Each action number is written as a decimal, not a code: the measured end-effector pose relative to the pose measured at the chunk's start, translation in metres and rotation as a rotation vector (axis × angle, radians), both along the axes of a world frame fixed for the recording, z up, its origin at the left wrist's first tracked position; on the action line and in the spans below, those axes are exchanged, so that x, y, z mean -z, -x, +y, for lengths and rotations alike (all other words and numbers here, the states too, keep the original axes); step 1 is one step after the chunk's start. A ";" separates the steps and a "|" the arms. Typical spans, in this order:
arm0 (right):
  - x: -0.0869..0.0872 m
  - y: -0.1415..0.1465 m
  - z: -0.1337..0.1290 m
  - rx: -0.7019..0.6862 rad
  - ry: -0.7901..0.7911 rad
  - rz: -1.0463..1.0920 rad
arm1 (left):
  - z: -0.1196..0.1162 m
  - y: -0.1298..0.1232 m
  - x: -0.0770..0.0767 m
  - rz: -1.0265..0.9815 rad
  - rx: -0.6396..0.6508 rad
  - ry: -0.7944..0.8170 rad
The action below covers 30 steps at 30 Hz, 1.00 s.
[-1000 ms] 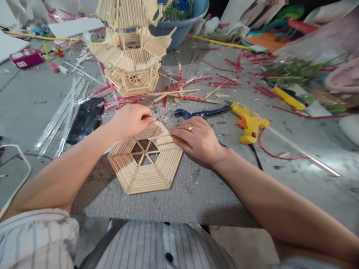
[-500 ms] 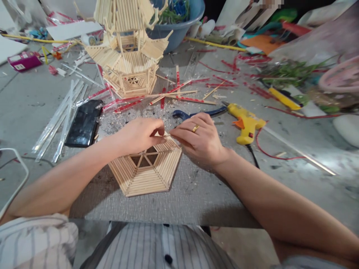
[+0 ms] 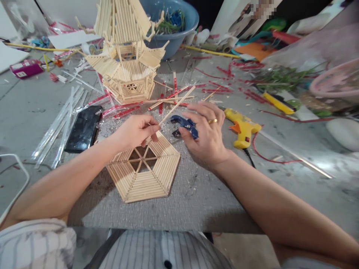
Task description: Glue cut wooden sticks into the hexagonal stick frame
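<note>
My left hand [image 3: 140,130] pinches a thin wooden stick [image 3: 178,104], which slants up and away to the right. Below that hand lies a flat hexagonal panel of wooden sticks [image 3: 147,185], with spokes crossing its open centre; the hand covers part of its far left side. Blue-handled pliers [image 3: 185,126] are between the thumb and fingers of my right hand [image 3: 209,134], which closes round the handles. Their jaws are hidden behind the hand. Beyond stands a pagoda-like model [image 3: 126,71] built of similar sticks.
A yellow glue gun [image 3: 244,127] lies right of my right hand, its cord trailing. On the left are a black phone [image 3: 84,129] and clear glue sticks [image 3: 60,127]. Red-marked wooden sticks and scraps litter the middle. A blue basin [image 3: 179,37] stands behind the model.
My hands have moved apart. The left now holds the stick raised at a slant; the right has left the panel and come over to the pliers, whose handles have turned.
</note>
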State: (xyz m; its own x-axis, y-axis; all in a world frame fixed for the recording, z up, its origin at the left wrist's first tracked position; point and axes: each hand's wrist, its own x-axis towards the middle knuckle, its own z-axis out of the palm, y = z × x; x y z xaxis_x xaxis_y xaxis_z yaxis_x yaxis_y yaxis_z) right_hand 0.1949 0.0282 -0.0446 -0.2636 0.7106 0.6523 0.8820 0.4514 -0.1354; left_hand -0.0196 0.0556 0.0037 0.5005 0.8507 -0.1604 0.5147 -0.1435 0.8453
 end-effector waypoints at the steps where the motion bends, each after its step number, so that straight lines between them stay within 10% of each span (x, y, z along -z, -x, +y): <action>1: 0.001 -0.001 0.003 0.009 0.043 -0.018 | -0.001 -0.001 0.001 -0.014 0.007 0.008; 14: -0.007 -0.047 0.012 0.260 0.559 -0.501 | 0.002 -0.003 0.008 -0.132 -0.027 -0.026; 24: -0.016 -0.043 0.011 0.171 0.693 -0.446 | 0.004 -0.001 0.014 -0.128 -0.052 -0.050; 30: -0.020 -0.027 0.014 0.189 0.604 0.004 | 0.006 0.001 0.013 -0.130 -0.060 -0.164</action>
